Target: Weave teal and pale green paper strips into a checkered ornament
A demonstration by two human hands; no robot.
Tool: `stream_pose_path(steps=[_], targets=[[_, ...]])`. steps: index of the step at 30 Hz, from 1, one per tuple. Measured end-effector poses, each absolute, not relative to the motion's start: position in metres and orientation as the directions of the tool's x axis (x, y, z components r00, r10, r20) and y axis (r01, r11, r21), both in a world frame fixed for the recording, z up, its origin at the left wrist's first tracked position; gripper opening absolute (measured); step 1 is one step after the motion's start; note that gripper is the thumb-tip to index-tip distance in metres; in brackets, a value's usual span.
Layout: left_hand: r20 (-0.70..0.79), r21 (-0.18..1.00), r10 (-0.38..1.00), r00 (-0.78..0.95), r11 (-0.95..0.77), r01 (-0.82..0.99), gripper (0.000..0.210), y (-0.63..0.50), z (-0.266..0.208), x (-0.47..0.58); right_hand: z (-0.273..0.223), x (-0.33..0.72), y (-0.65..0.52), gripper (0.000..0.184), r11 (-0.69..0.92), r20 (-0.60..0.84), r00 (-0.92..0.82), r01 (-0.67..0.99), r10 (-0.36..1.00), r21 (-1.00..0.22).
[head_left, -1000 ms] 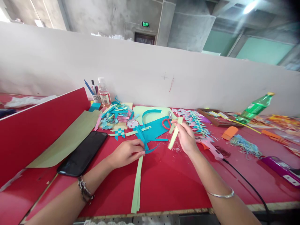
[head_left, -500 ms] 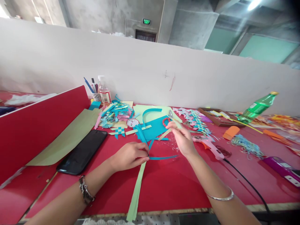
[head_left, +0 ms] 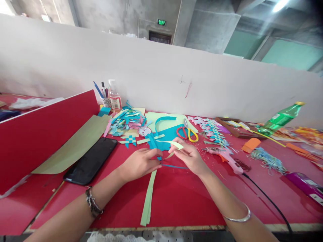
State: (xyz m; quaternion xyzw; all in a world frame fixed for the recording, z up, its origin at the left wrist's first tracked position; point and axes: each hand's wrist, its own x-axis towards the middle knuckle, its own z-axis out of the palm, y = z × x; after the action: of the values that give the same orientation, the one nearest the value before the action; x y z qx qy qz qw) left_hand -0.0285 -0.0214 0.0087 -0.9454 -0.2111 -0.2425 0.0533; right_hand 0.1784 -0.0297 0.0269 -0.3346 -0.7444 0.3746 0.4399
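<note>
My left hand (head_left: 141,163) pinches the crossing of several paper strips, low over the red table. From its fingertips a doubled pale green strip (head_left: 147,205) runs toward the front edge, and a thin blue strip (head_left: 174,166) points right. The fingers hide the crossing itself. My right hand (head_left: 190,156) is closed on a curved pale green paper strip (head_left: 174,144), which bends back toward my left fingertips. Scissors (head_left: 189,130) with red and yellow handles lie just beyond my right hand. Behind my left hand are wide blue strips (head_left: 152,141) and a small woven blue-green piece (head_left: 130,139).
A black phone (head_left: 91,161) lies left, beside a red divider (head_left: 50,137). A pink glue gun (head_left: 228,159) with a black cord is at right. Farther back are a paper-strip heap (head_left: 127,121), a clear bottle (head_left: 115,97) and a tilted green bottle (head_left: 284,117).
My right hand has come down and left from the scissors, which now show whole on the table. The pale green strip now curves between both hands. My left hand stays at the crossing.
</note>
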Motion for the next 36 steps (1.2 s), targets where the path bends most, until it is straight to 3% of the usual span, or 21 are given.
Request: stream_pose_path(steps=[5, 8, 13, 21, 26, 36], targets=[[0.572, -0.157, 0.377, 0.729, -0.822, 0.548, 0.024, -0.021, 0.011, -0.030, 0.026, 0.173, -0.033, 0.009, 0.506, 0.429, -0.313, 0.232, 0.847, -0.831], [0.603, -0.231, 0.359, 0.712, -0.776, 0.587, 0.020, -0.021, 0.012, -0.032, 0.026, 0.170, -0.035, 0.006, 0.573, 0.515, -0.253, 0.319, 0.819, -0.755], [0.654, -0.202, 0.401, 0.641, -0.724, 0.659, 0.018, -0.023, 0.014, -0.033, 0.029, 0.169, -0.035, 0.005, 0.694, 0.682, -0.213, 0.433, 0.699, -0.576], [0.676, -0.191, 0.393, 0.623, -0.723, 0.663, 0.019, -0.026, 0.018, -0.033, 0.032, 0.166, -0.043, 0.004, 0.705, 0.742, -0.100, 0.417, 0.663, -0.574], [0.678, -0.145, 0.431, 0.595, -0.715, 0.683, 0.023, -0.026, 0.019, -0.033, 0.037, 0.170, -0.044, 0.005, 0.737, 0.763, -0.189, 0.478, 0.618, -0.478], [0.667, -0.133, 0.404, 0.626, -0.762, 0.634, 0.024, -0.022, 0.014, -0.033, 0.035, 0.165, -0.040, 0.006, 0.689, 0.609, -0.327, 0.416, 0.722, -0.593]])
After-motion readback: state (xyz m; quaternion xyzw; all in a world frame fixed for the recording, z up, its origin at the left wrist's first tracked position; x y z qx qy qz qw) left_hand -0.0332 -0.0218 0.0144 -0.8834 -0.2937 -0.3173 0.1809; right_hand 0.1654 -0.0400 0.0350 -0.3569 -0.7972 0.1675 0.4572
